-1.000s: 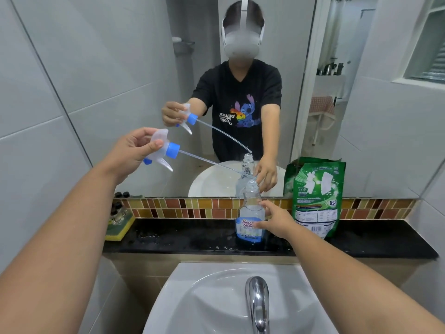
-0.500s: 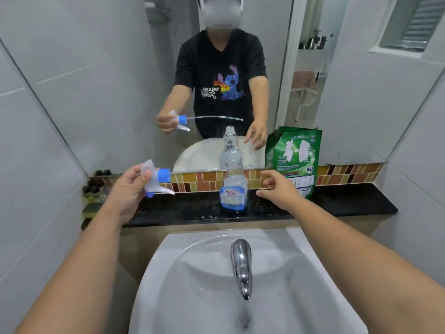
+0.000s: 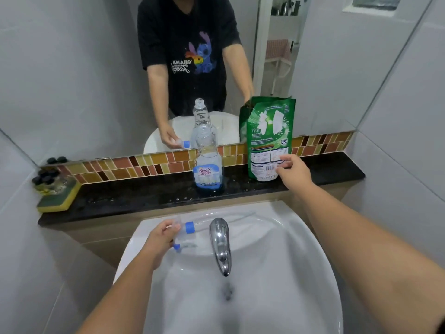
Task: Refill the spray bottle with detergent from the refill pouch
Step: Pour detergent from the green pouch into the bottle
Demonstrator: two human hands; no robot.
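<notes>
Your left hand [image 3: 159, 239] is clamped on the spray head [image 3: 185, 233], low over the sink [image 3: 301, 249] just left of the tap [image 3: 220, 242]. Your right hand [image 3: 292, 173] reaches with fingers apart, fingertips touching the green pouch [image 3: 268, 138], upright on the ledge [image 3: 125, 196]. The uncapped bottle [image 3: 207, 160] stands beside the pouch.

You face a clear plastic spray bottle [image 3: 207, 160] with a blue-and-white label, a green and white refill pouch [image 3: 268, 138], a black speckled stone ledge [image 3: 144, 196], a brown, orange and yellow mosaic tile strip [image 3: 134, 166], and a yellow-green sponge [image 3: 60, 201].
</notes>
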